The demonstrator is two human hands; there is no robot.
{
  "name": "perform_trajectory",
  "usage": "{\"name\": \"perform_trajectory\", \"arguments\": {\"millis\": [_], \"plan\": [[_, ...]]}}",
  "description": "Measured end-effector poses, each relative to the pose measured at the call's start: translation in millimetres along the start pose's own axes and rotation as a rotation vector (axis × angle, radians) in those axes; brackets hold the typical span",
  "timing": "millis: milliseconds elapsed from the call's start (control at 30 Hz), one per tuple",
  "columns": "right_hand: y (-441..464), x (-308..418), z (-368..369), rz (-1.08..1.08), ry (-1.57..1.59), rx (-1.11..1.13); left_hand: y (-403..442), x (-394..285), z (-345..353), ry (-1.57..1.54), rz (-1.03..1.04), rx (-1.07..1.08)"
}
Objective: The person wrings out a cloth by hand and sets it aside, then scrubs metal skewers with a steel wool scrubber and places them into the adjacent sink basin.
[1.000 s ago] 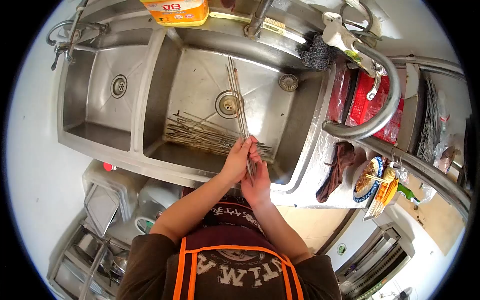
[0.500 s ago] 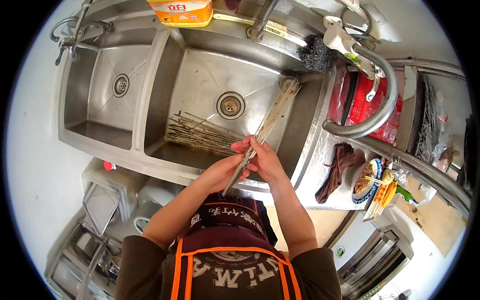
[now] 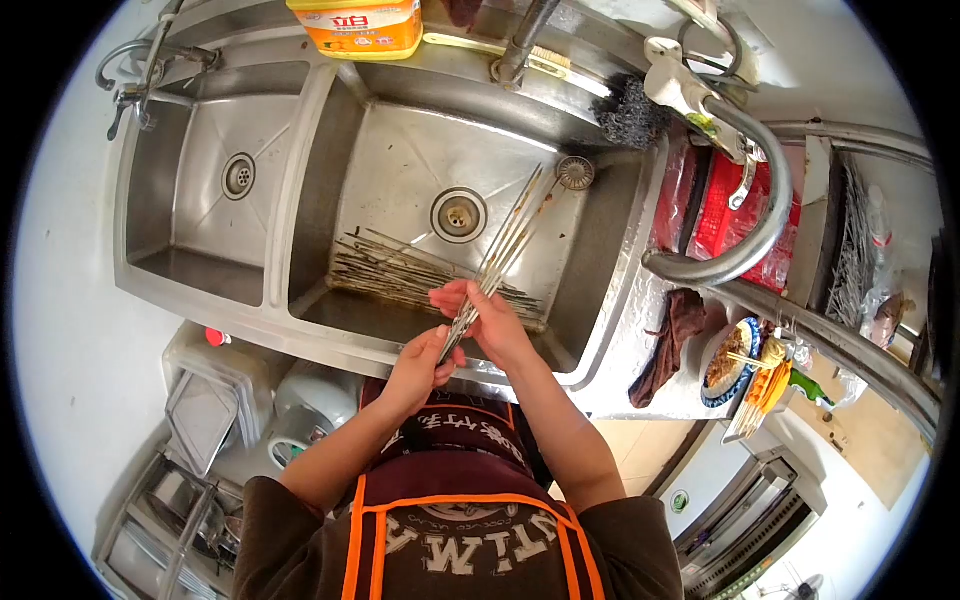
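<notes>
A bundle of thin metal skewers [image 3: 511, 243] slants up and right over the larger sink basin [image 3: 400, 150], with brownish residue on several of them. Around its lower end my left hand [image 3: 420, 368] is closed. My right hand [image 3: 483, 318] grips the same bundle a little higher, its fingers curled about the skewers. Beneath and left of the hands, a pile of dark, stained skewers [image 3: 395, 268] lies along the near side of the basin. The round drain [image 3: 459, 215] shows left of the held bundle.
A smaller basin [image 3: 225, 150] adjoins on the left. Along the back edge stand a yellow detergent jug [image 3: 362, 28], a brush [image 3: 545, 58] and a dark scouring pad [image 3: 630, 112]. At right are a curved metal pipe [image 3: 780, 180], a brown cloth [image 3: 668, 345] and a blue-rimmed plate [image 3: 745, 335].
The bundle first swung from near upright to a rightward slant, then its top moved left and its skewers fanned apart. Both hands shifted left and slightly down over the last half second.
</notes>
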State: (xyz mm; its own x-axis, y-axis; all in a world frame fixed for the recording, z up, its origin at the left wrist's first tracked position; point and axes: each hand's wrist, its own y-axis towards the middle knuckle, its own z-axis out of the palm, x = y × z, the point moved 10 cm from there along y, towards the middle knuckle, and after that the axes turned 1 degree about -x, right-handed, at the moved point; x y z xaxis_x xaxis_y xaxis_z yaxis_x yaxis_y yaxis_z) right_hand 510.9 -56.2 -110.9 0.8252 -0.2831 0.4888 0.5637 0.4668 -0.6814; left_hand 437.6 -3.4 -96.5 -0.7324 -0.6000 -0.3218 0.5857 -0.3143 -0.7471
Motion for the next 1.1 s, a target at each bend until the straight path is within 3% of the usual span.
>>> {"name": "perform_trajectory", "arguments": {"millis": [33,100,200,233,367,433,467,500,533,600,667,767,867,933,1000,1033,1100], "plan": [[1,-2,1,0.001,0.001,0.000,1,-1,-1,0.001,-0.001,-0.001],[2,-2,3,-0.010,-0.047,0.016,8,-10,2,0.368,0.044,0.017],[10,-1,4,-0.045,-0.152,0.033,21,-11,-1,0.421,0.001,0.092],[10,-8,1,0.067,-0.184,0.040,28,-15,-5,0.366,-0.026,0.026],[23,11,-6,0.019,-0.434,0.042,37,-27,-9,0.180,-0.008,-0.143],[41,42,-67,0.000,-0.633,-0.116,36,-38,-10,0.226,0.013,-0.140],[11,129,-71,-0.245,-0.960,-0.494,35,-44,-11,0.269,0.036,-0.144],[6,180,-101,-0.453,-1.178,-0.686,36,-44,-16,0.264,0.037,-0.148],[-15,239,-96,-0.939,-1.157,-0.866,37,-45,-23,0.283,0.056,-0.159],[-19,302,-86,-1.182,-1.550,-1.025,39,-50,-28,0.304,0.083,-0.179],[17,326,-111,-1.007,-1.665,-1.024,38,-56,-29,0.370,0.120,-0.203],[44,324,-111,-0.966,-1.833,-0.999,40,-57,-31,0.348,0.163,-0.210],[52,307,-104,-0.766,-1.904,-0.857,38,-63,-31,0.422,0.156,-0.225],[41,276,-93,-0.863,-1.435,-0.594,36,-72,-24,0.419,0.165,-0.223],[30,211,-98,-0.648,-0.745,-0.417,37,-75,-20,0.408,0.177,-0.232],[22,160,-96,-0.479,-0.192,-0.366,38,-77,-20,0.381,0.216,-0.237],[22,67,-99,-0.181,0.387,-0.260,41,-81,-20,0.366,0.255,-0.240]]}}
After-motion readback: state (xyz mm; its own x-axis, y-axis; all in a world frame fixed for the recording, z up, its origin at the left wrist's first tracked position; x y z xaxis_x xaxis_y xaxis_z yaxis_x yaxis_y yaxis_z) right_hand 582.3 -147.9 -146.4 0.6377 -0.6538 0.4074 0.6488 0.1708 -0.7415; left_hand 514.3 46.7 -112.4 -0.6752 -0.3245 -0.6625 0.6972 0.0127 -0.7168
